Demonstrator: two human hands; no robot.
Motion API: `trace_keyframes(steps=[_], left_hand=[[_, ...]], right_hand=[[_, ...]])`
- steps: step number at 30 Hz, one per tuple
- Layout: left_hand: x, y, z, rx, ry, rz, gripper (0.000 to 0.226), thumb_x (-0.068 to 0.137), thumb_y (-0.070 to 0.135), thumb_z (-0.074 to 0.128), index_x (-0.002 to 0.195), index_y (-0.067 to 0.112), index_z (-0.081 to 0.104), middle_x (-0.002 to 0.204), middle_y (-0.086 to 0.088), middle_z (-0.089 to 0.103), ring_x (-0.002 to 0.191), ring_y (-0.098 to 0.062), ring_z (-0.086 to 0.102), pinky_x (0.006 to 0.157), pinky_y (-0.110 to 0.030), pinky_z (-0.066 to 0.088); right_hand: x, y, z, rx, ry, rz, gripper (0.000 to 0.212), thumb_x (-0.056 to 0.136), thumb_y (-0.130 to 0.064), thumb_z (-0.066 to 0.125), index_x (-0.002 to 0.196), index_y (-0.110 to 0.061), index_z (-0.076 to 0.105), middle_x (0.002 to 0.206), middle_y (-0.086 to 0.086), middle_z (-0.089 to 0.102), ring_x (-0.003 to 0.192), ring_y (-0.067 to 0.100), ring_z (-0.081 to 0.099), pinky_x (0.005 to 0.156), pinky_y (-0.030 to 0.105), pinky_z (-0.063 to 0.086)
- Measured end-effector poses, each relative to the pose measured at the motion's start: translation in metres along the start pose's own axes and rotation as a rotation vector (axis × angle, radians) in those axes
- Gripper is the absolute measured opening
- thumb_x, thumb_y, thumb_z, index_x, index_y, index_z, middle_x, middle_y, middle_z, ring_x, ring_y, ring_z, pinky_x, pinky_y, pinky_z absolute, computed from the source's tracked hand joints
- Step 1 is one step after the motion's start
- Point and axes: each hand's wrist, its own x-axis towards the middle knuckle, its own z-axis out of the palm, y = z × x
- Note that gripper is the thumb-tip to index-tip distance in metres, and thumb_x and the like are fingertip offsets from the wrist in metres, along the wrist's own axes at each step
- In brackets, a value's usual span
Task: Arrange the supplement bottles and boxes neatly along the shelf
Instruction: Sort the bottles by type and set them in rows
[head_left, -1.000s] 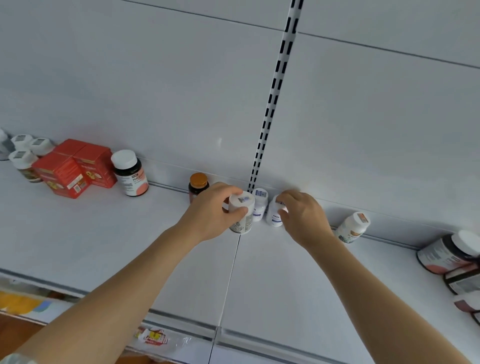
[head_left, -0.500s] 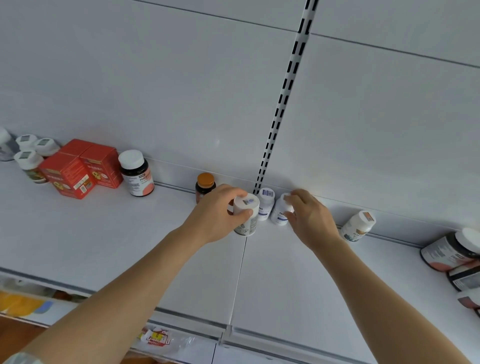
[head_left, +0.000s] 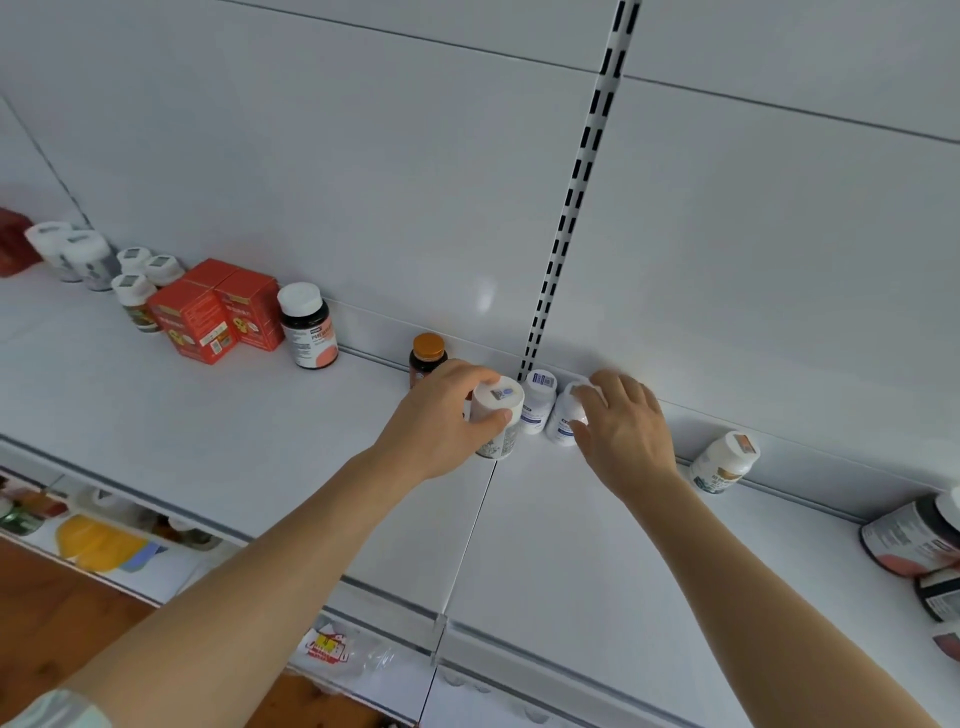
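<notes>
My left hand (head_left: 441, 415) grips a white bottle (head_left: 497, 422) by its cap, upright on the white shelf (head_left: 208, 441). My right hand (head_left: 621, 423) holds a second white bottle (head_left: 565, 423) at its top, close to the back wall. Between the two stands a third white bottle (head_left: 537, 402) with a blue label. An amber bottle with an orange cap (head_left: 427, 357) stands just behind my left hand. Farther right a white bottle (head_left: 724, 462) stands alone.
At the left stand a dark bottle with a white cap (head_left: 309, 332), two red boxes (head_left: 218, 317) and several small white bottles (head_left: 137, 291). Dark jars (head_left: 914, 535) crowd the right edge. A slotted upright (head_left: 571, 208) runs up the back wall. A lower shelf shows below.
The view has shifted slightly, showing more of the shelf's left end. Both hands stay on their bottles by the slotted upright.
</notes>
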Motion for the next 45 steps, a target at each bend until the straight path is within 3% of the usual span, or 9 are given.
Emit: trace_keyframes(steps=[6, 12, 17, 26, 31, 36, 45], left_hand=[[-0.020, 0.002, -0.019, 0.037, 0.097, -0.018, 0.044, 0.084, 0.036, 0.073, 0.124, 0.025, 0.059, 0.123, 0.008, 0.055, 0.098, -0.012, 0.059, 0.087, -0.037, 0.054], [-0.044, -0.019, -0.061, 0.053, 0.177, -0.028, 0.042, 0.084, 0.038, 0.072, 0.123, 0.029, 0.060, 0.117, 0.012, 0.056, 0.099, -0.007, 0.057, 0.085, -0.036, 0.055], [-0.072, -0.054, -0.116, 0.039, 0.264, -0.055, 0.042, 0.082, 0.038, 0.074, 0.121, 0.027, 0.063, 0.118, 0.011, 0.056, 0.099, -0.009, 0.058, 0.084, -0.038, 0.054], [-0.131, -0.138, -0.242, 0.033, 0.277, -0.069, 0.037, 0.083, 0.040, 0.074, 0.117, 0.029, 0.066, 0.115, 0.013, 0.058, 0.098, -0.006, 0.059, 0.083, -0.036, 0.055], [-0.151, -0.185, -0.299, 0.083, 0.296, -0.096, 0.035, 0.082, 0.043, 0.074, 0.114, 0.030, 0.065, 0.111, 0.013, 0.056, 0.094, -0.004, 0.059, 0.079, -0.036, 0.055], [-0.140, -0.230, -0.340, 0.117, 0.341, -0.141, 0.038, 0.081, 0.043, 0.075, 0.114, 0.028, 0.063, 0.109, 0.014, 0.053, 0.091, -0.006, 0.058, 0.078, -0.036, 0.056], [-0.087, -0.302, -0.410, 0.228, 0.288, -0.239, 0.040, 0.083, 0.038, 0.074, 0.119, 0.026, 0.060, 0.115, 0.010, 0.053, 0.093, -0.008, 0.059, 0.083, -0.032, 0.055]], right_hand=[[0.003, -0.019, -0.017, 0.092, 0.125, -0.047, 0.032, 0.079, -0.016, 0.073, 0.108, -0.004, 0.066, 0.113, 0.014, 0.064, 0.110, 0.037, 0.057, 0.093, 0.046, 0.048], [0.011, -0.079, -0.031, 0.176, 0.096, -0.119, 0.037, 0.087, -0.023, 0.066, 0.119, -0.005, 0.063, 0.121, 0.014, 0.063, 0.116, 0.037, 0.056, 0.090, 0.048, 0.052], [0.029, -0.153, -0.041, 0.199, 0.156, -0.207, 0.034, 0.086, -0.023, 0.066, 0.115, -0.005, 0.064, 0.117, 0.014, 0.064, 0.108, 0.036, 0.058, 0.086, 0.046, 0.052], [0.055, -0.319, -0.032, 0.245, 0.087, -0.214, 0.042, 0.086, -0.026, 0.068, 0.122, -0.006, 0.063, 0.121, 0.015, 0.063, 0.112, 0.037, 0.058, 0.087, 0.048, 0.053], [0.073, -0.394, -0.022, 0.269, 0.047, -0.244, 0.042, 0.090, -0.030, 0.060, 0.124, -0.005, 0.062, 0.123, 0.016, 0.062, 0.116, 0.037, 0.055, 0.092, 0.050, 0.051], [0.112, -0.447, -0.004, 0.238, -0.013, -0.251, 0.051, 0.089, -0.035, 0.062, 0.130, -0.006, 0.057, 0.132, 0.019, 0.057, 0.127, 0.041, 0.048, 0.104, 0.052, 0.044], [0.206, -0.510, 0.044, 0.262, -0.072, -0.208, 0.056, 0.092, -0.046, 0.052, 0.133, -0.007, 0.055, 0.136, 0.019, 0.055, 0.134, 0.040, 0.043, 0.106, 0.053, 0.042]])
